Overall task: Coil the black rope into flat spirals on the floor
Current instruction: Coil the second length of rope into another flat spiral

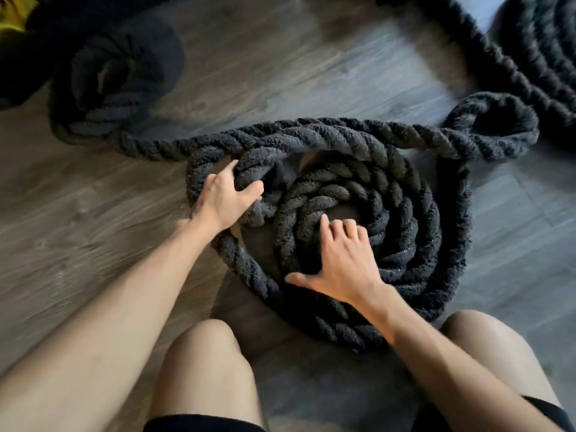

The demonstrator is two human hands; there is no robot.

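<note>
A thick black twisted rope (405,219) lies in a loose flat spiral on the wooden floor (78,188) in front of my knees. My left hand (226,198) grips a strand of the rope at the spiral's left side, fingers curled over it. My right hand (339,260) presses flat on the inner turns near the spiral's centre, fingers spread, holding nothing. A gap of bare floor shows between the inner turns and the outer left turn. The rope runs on to a small loop (495,126) at the right.
A second, tighter black rope coil (121,79) sits at the upper left, joined by a strand along the floor. More rope (536,48) is piled at the upper right. My bare knees (205,363) are at the bottom. A yellow object (12,17) shows at the top left corner.
</note>
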